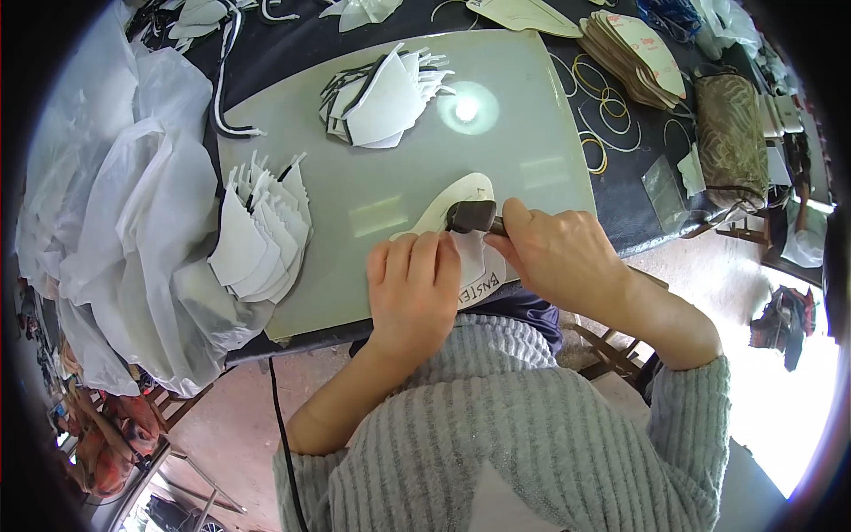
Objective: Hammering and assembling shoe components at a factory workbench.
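My right hand (558, 246) is closed around the handle of a hammer (472, 216). Its dark, blocky head rests on or just over a cream, curved pattern piece (470, 189) with hand lettering. A white cut piece (468, 253) lies over the lower part of that pattern. My left hand (412, 288) has its fingers close together and bent, pressing along the left edge of these pieces; its fingertips partly hide what they hold. Both pieces lie on a smooth grey-green board (355, 182) at its near edge.
Two stacks of white, dark-edged pieces, one at the far side (390, 102) and one at the left (261, 235), stand on the board. A large translucent plastic bag (133, 195) bulks at the left. Cord loops (607, 106), stacked patterns (634, 58) and a patterned roll (731, 133) lie right.
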`<action>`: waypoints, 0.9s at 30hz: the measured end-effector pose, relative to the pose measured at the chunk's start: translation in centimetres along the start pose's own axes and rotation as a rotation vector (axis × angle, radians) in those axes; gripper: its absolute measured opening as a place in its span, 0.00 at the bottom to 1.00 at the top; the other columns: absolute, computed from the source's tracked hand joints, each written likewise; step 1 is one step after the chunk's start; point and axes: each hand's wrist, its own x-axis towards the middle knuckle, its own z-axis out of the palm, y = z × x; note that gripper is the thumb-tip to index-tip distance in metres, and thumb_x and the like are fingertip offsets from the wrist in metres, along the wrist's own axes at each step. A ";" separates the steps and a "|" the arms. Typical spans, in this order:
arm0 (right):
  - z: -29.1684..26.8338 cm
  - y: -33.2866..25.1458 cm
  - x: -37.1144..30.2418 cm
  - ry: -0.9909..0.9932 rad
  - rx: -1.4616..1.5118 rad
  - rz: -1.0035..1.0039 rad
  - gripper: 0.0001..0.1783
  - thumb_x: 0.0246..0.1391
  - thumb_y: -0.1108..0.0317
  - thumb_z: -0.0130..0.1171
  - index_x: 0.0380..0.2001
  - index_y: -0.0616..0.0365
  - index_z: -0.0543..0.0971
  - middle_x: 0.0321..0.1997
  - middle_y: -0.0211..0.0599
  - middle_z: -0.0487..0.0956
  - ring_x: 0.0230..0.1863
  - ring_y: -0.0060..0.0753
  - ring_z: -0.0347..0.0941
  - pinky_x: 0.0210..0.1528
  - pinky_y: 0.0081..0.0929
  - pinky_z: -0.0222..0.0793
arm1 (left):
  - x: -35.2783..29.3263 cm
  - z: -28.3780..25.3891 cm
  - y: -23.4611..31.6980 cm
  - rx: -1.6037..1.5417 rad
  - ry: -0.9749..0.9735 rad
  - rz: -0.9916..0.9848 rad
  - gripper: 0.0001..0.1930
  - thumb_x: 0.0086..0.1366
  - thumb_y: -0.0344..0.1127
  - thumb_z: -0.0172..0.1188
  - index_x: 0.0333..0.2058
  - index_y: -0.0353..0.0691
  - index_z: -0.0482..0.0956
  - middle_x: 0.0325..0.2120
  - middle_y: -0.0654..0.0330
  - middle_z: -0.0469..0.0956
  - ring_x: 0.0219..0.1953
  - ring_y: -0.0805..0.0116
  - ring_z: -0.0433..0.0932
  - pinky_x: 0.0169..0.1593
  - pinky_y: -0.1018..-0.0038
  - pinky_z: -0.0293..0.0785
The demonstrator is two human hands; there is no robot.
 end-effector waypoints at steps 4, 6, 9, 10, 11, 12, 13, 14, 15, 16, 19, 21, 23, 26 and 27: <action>0.4 0.1 -0.1 0.033 -0.025 0.028 0.20 0.63 0.54 0.57 0.28 0.58 0.69 0.15 0.36 0.75 0.15 0.40 0.76 0.16 0.32 0.70 | -0.1 -0.8 -1.2 -0.316 0.027 -0.260 0.11 0.55 0.28 0.65 0.39 0.39 0.82 0.36 0.63 0.76 0.40 0.62 0.74 0.46 0.64 0.65; 0.6 0.0 -0.5 0.050 -0.038 0.012 0.21 0.64 0.51 0.55 0.27 0.57 0.69 0.14 0.35 0.75 0.15 0.39 0.77 0.16 0.31 0.71 | -0.5 -1.0 -1.4 -0.327 0.022 -0.236 0.10 0.55 0.28 0.64 0.38 0.40 0.82 0.36 0.63 0.76 0.40 0.61 0.74 0.46 0.64 0.64; 0.6 0.1 -0.3 0.070 -0.032 0.008 0.20 0.64 0.52 0.55 0.27 0.57 0.69 0.14 0.35 0.75 0.15 0.38 0.77 0.16 0.31 0.71 | -0.8 -1.0 -1.0 -0.254 0.028 -0.141 0.10 0.56 0.27 0.64 0.38 0.39 0.83 0.35 0.63 0.77 0.40 0.61 0.73 0.47 0.64 0.63; 0.5 0.1 -0.2 0.066 -0.031 0.010 0.20 0.64 0.52 0.56 0.27 0.57 0.69 0.14 0.35 0.75 0.15 0.38 0.77 0.16 0.31 0.71 | -0.9 -1.0 -0.9 -0.170 0.032 -0.071 0.10 0.56 0.26 0.63 0.39 0.39 0.83 0.35 0.63 0.77 0.40 0.60 0.73 0.48 0.64 0.63; 0.5 0.0 -0.3 0.060 -0.029 0.014 0.20 0.64 0.52 0.56 0.27 0.56 0.69 0.15 0.35 0.76 0.15 0.38 0.77 0.16 0.31 0.70 | -1.0 -0.9 -0.9 -0.171 0.032 -0.073 0.10 0.56 0.26 0.63 0.39 0.39 0.83 0.35 0.63 0.77 0.40 0.60 0.73 0.48 0.64 0.63; 0.5 0.0 -0.3 0.059 -0.028 0.014 0.20 0.64 0.52 0.56 0.27 0.56 0.69 0.15 0.35 0.76 0.15 0.38 0.77 0.16 0.31 0.70 | -1.0 -0.8 -0.9 -0.168 0.032 -0.064 0.10 0.56 0.26 0.63 0.39 0.39 0.83 0.35 0.63 0.77 0.40 0.60 0.74 0.48 0.64 0.62; 0.6 0.1 -0.3 0.067 -0.020 0.011 0.20 0.63 0.52 0.56 0.27 0.56 0.69 0.15 0.35 0.76 0.15 0.38 0.77 0.16 0.31 0.70 | -1.1 -0.8 -1.0 -0.165 0.033 -0.055 0.11 0.56 0.25 0.62 0.39 0.39 0.83 0.34 0.63 0.77 0.41 0.60 0.74 0.48 0.63 0.62; 0.7 0.2 -0.3 0.075 -0.012 0.011 0.20 0.63 0.52 0.56 0.27 0.56 0.69 0.15 0.35 0.76 0.15 0.39 0.77 0.16 0.31 0.70 | -0.9 -0.9 -1.0 -0.166 0.032 -0.054 0.11 0.56 0.25 0.62 0.39 0.39 0.83 0.34 0.63 0.77 0.41 0.60 0.74 0.48 0.63 0.62; 0.7 0.2 -0.3 0.076 -0.012 0.012 0.20 0.63 0.52 0.56 0.27 0.56 0.69 0.15 0.35 0.76 0.15 0.39 0.77 0.16 0.31 0.70 | -0.7 -1.1 -1.0 -0.252 0.004 -0.138 0.11 0.55 0.25 0.62 0.39 0.39 0.83 0.34 0.63 0.76 0.41 0.61 0.74 0.48 0.63 0.62; 0.8 0.2 -0.3 0.084 -0.010 0.006 0.20 0.63 0.52 0.56 0.27 0.56 0.68 0.15 0.35 0.76 0.15 0.39 0.77 0.16 0.31 0.70 | -0.5 -1.2 -1.1 -0.339 -0.025 -0.222 0.12 0.54 0.25 0.63 0.39 0.39 0.83 0.33 0.64 0.76 0.42 0.61 0.74 0.48 0.63 0.62; 0.8 0.3 -0.5 0.091 -0.001 -0.001 0.20 0.63 0.53 0.57 0.27 0.56 0.68 0.15 0.35 0.75 0.15 0.39 0.76 0.16 0.32 0.70 | -0.7 -1.1 -1.4 -0.331 -0.026 -0.123 0.14 0.53 0.24 0.62 0.40 0.39 0.84 0.33 0.64 0.75 0.42 0.62 0.74 0.49 0.63 0.62; 0.6 0.5 -0.4 0.092 0.008 -0.009 0.19 0.63 0.53 0.57 0.27 0.57 0.69 0.14 0.36 0.75 0.15 0.40 0.76 0.16 0.32 0.70 | -0.8 -0.8 -1.4 -0.262 -0.009 -0.071 0.15 0.52 0.24 0.62 0.40 0.39 0.84 0.34 0.64 0.74 0.41 0.62 0.74 0.49 0.63 0.62; -0.4 0.6 -0.2 0.121 0.083 -0.030 0.19 0.63 0.53 0.57 0.28 0.57 0.69 0.14 0.37 0.75 0.15 0.41 0.76 0.17 0.33 0.71 | -1.0 -0.5 -1.4 -0.194 0.007 -0.019 0.16 0.51 0.24 0.62 0.41 0.39 0.84 0.35 0.64 0.74 0.41 0.62 0.74 0.49 0.63 0.62; -1.4 -0.3 0.0 0.292 0.186 -0.062 0.19 0.63 0.53 0.56 0.28 0.58 0.70 0.14 0.38 0.75 0.15 0.43 0.76 0.17 0.35 0.71 | -1.1 -0.3 -1.3 -0.167 0.015 0.010 0.17 0.50 0.24 0.62 0.41 0.39 0.84 0.36 0.64 0.74 0.41 0.62 0.74 0.48 0.62 0.62; -1.1 -0.3 -0.2 0.291 0.185 -0.056 0.19 0.63 0.53 0.56 0.28 0.58 0.70 0.14 0.38 0.75 0.15 0.43 0.76 0.17 0.35 0.71 | -1.1 -0.3 -1.2 -0.169 0.031 0.009 0.17 0.50 0.24 0.62 0.41 0.39 0.84 0.36 0.64 0.74 0.41 0.62 0.74 0.48 0.62 0.62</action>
